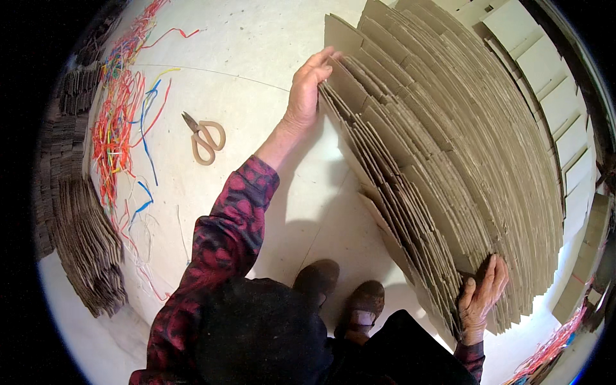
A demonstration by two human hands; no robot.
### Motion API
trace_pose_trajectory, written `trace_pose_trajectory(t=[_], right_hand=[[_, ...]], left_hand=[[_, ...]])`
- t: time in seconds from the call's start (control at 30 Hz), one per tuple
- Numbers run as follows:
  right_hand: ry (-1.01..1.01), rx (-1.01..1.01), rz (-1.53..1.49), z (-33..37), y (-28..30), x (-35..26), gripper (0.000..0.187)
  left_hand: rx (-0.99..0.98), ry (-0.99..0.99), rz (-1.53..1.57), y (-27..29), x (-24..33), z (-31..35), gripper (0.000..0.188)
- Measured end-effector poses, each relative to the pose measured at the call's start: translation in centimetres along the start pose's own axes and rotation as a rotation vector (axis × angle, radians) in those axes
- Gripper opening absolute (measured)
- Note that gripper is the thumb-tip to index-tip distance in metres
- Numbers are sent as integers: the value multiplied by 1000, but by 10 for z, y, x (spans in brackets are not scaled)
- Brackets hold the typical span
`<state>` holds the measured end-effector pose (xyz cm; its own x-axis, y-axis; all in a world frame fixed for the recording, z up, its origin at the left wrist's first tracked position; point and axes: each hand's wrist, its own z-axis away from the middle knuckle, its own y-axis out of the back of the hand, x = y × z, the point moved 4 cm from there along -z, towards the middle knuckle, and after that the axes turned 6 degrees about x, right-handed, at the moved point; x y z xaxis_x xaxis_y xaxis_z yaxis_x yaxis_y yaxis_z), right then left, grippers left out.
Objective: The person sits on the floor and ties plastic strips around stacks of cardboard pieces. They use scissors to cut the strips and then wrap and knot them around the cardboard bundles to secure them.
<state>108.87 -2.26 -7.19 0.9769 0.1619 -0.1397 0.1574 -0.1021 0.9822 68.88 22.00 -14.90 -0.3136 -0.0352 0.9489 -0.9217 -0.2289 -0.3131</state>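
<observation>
A long row of flat brown cardboard sheets stands on edge, packed face to face, to my right. My left hand grips the far end of the nearest sheets, its fingertips reaching behind their edge. At their near end, my right hand is curled around the sheets, with the thumb on the side toward me and the fingers beyond. Some fingertips of both hands are hidden among the cardboard. The sheets in my grip lean slightly toward my legs, and a few stick out unevenly.
Scissors with tan handles lie on the pale floor, left of my left arm. Beyond them is a heap of red, blue and yellow strapping strips. Darker cardboard stacks line the left edge. White panels stand at the far right.
</observation>
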Motion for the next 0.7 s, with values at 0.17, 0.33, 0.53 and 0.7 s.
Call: trace_pose_trajectory(t=[0.17,0.33,0.53,0.7], right_hand=[[16,3,-6,2,-1,-2,57],[28,-7,-23,0,1,0,54],[102,-7,-41,2,5,-2,47],[84,78,-212,10,5,3,43]], left_hand=[[-140,-12,-25,0,-9,-3,54],[-127,-1,-91,-10,-14,-2,50],[11,-42,-18,-20,-15,-5,36],[153,-47,-77,-15,-26,-1,21]])
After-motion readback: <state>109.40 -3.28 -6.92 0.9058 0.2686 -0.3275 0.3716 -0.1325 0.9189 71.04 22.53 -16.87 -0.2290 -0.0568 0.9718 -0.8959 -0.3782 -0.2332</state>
